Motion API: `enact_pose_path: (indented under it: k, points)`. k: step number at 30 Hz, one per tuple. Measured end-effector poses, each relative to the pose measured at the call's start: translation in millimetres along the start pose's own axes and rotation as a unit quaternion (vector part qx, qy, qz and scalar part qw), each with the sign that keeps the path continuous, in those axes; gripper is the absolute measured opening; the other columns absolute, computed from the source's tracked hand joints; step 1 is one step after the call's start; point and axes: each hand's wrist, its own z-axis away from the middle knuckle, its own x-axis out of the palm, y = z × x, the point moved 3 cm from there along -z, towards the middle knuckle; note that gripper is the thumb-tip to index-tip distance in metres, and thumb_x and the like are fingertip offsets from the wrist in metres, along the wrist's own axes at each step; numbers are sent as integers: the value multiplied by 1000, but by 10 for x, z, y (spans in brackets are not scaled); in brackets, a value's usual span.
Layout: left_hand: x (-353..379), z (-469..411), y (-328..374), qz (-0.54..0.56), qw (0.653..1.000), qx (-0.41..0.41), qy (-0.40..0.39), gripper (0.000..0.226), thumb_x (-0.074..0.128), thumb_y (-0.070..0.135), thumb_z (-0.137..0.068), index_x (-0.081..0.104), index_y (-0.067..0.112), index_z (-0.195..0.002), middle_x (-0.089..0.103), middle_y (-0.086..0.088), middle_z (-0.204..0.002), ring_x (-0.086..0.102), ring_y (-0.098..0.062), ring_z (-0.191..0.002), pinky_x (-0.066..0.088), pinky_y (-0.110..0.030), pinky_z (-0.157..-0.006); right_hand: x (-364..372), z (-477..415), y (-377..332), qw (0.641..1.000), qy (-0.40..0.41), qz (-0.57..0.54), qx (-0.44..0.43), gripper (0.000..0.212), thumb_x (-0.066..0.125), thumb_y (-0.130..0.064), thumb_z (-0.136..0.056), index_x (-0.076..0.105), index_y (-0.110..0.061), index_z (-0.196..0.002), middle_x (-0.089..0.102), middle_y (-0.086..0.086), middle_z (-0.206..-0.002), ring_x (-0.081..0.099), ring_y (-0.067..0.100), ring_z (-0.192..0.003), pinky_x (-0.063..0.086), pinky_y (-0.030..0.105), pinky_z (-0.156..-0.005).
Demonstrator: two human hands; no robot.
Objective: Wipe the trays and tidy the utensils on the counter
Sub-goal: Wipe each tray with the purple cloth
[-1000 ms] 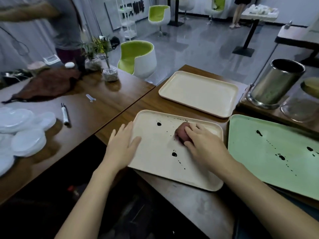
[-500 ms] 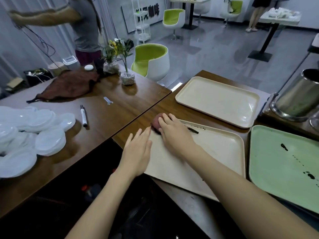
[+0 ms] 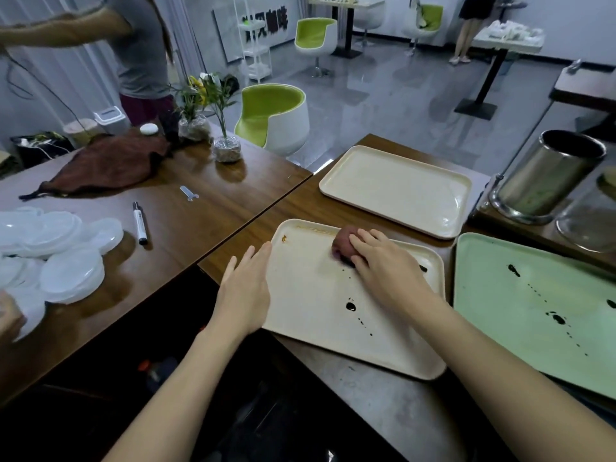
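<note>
A cream tray (image 3: 320,335) with dark sauce spots lies on the counter in front of me. My right hand (image 3: 386,271) presses a crumpled maroon cloth (image 3: 343,241) onto the tray near its far edge. My left hand (image 3: 245,288) lies flat, fingers apart, on the tray's left rim. A clean cream tray (image 3: 393,188) sits behind it. A green tray (image 3: 533,315) with dark spots lies to the right.
A steel canister (image 3: 546,175) and a glass jar (image 3: 590,218) stand at the back right. On the left table lie white plastic lids (image 3: 60,255), a marker (image 3: 140,223), a brown cloth (image 3: 110,165) and flower vases (image 3: 226,148). A person (image 3: 140,51) stands behind that table.
My right hand has slid the cloth from the tray's left far corner to the right along the far edge. The left hand stays on the left rim.
</note>
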Motion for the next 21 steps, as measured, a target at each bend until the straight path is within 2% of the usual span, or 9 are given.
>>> enact_pose_path:
  k: [6,11,14,18,21]
  points:
    - [5,-9,-24,2,1000,1,3,67,23,-3,-100,23,22,-162,29,7,-167,12,-14,-157,4,-40,-129,-155,313,398,999,-1,4,43,32,54,-24,-99,64,-15,-128,60,3,-139,50,27,-127,47,43,-99]
    - [21,-2,15,7,1000,-8,24,68,24,-5,-97,28,20,-160,34,4,-165,16,-15,-157,5,-39,-129,-176,408,235,998,-7,-27,52,35,54,-25,-100,63,-18,-133,56,1,-146,47,25,-135,43,41,-104]
    - [8,9,41,18,999,-17,30,69,24,-7,-97,29,20,-160,35,3,-164,15,-15,-157,4,-39,-129,-136,639,-119,997,-32,-62,24,40,52,-29,-101,55,-24,-140,47,-6,-153,38,19,-142,46,37,-101]
    - [12,-7,27,10,999,-14,27,69,24,-6,-96,28,20,-160,38,-1,-163,16,-15,-157,5,-39,-129,-54,900,-600,996,-30,-62,-52,42,51,-32,-99,57,-22,-139,54,-4,-148,46,22,-138,49,33,-99]
    - [10,1,27,11,1000,-15,20,69,24,-6,-97,28,20,-160,36,-2,-164,14,-16,-157,5,-39,-129,-113,1051,-589,994,-50,-67,-68,39,50,-33,-99,57,-24,-137,53,-8,-147,44,19,-139,50,31,-96]
